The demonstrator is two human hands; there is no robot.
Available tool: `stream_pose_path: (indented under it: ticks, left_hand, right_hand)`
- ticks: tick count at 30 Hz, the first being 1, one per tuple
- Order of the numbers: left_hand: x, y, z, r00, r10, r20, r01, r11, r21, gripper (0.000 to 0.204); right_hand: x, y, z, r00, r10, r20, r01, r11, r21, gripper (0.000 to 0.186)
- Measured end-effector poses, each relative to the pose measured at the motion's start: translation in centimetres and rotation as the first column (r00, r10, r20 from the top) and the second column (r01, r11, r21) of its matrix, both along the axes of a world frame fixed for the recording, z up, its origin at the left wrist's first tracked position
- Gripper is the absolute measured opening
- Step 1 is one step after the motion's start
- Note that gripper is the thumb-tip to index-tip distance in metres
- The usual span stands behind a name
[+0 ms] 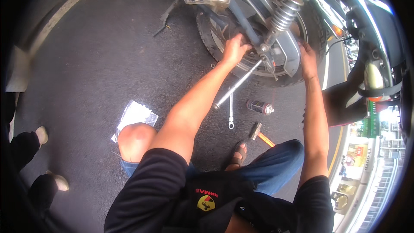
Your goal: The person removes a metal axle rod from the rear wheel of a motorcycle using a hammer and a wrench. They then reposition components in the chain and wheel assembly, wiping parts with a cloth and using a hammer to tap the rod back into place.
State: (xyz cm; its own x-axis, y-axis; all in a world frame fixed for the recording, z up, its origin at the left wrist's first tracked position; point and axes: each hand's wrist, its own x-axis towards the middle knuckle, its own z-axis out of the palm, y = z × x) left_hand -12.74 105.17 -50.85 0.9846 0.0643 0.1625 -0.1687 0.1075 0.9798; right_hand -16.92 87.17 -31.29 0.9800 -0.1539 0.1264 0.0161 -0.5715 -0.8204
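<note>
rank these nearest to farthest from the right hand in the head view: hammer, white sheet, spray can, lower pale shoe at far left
1. Spray can: below and left of the right hand.
2. Hammer: just below the spray can.
3. White sheet: much farther left.
4. Pale shoe: far lower left.

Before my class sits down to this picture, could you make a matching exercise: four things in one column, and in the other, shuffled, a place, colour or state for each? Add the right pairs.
Column one
1. Hammer
2. Can
3. Spring
4. Left hand

Column two
A. A cylinder lying on its side on the road
B. Bare fingers at the wheel
C. Has an orange handle
D. Coiled metal, near the top of the picture

Right pairs: 1-C, 2-A, 3-D, 4-B
</note>
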Motion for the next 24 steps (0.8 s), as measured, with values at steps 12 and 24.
stream_pose_path:
  ticks: [12, 24]
  left_hand:
    - [0.2, 1.5, 0.1, 1.0, 0.003, 0.013, -0.004, 0.999, 0.049, 0.032]
    - [1.2, 1.2, 2.6, 0.889, -0.334, -0.314, 0.377, 0.923, 0.085, 0.029]
  right_hand:
    - [-11.6, -5.2, -3.3, 0.888, -0.208, -0.41, 0.101, 0.959, -0.266, 0.039]
    - [0.2, -2.7, -1.6, 0.981, 0.03, -0.193, 0.061, 0.89, 0.452, 0.053]
